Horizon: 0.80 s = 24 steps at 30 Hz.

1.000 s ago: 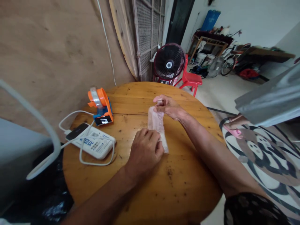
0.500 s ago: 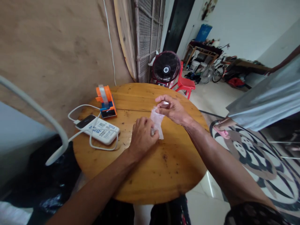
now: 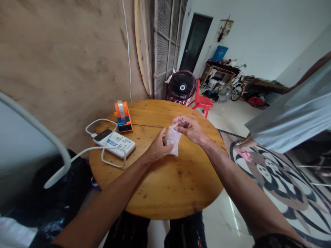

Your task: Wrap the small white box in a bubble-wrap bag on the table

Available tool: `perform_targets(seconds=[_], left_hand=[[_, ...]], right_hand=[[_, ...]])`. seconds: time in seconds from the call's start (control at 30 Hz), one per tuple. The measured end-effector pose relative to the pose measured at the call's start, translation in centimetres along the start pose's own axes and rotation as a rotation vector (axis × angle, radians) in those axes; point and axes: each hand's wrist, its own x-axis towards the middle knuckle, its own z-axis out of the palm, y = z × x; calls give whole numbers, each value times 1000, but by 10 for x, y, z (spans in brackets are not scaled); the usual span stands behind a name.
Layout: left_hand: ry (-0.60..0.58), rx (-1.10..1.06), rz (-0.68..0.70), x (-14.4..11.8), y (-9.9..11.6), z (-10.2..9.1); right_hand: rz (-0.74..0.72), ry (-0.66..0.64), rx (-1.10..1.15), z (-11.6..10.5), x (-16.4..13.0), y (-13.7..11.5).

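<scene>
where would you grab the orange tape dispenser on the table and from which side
Judging by its pose, take the orange tape dispenser by its two flat orange side walls, coming down from above. It stands upright with the tape roll between those walls, so thumb and fingers can straddle it. Its dark front end looks like the cutter, so keep off it. Both hands are busy holding the small plastic bag.

Soft, even daylight; sharp centre, edges strongly warped.
</scene>
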Motion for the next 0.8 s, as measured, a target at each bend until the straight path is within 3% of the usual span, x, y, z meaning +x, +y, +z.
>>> perform_targets(seconds=[0.13,0.23,0.4,0.8], left_hand=[[-71,25,-23,1,6,-4],[-58,61,-48,0,6,-6],[-58,-54,-42,0,4,-5],[-30,16,37,0,4,-7]], right_hand=[[-14,-5,14,0,1,2],[-20,2,1,0,0,2],[-52,7,-42,3,-7,-2],[-113,81,-231,31,-44,0]])
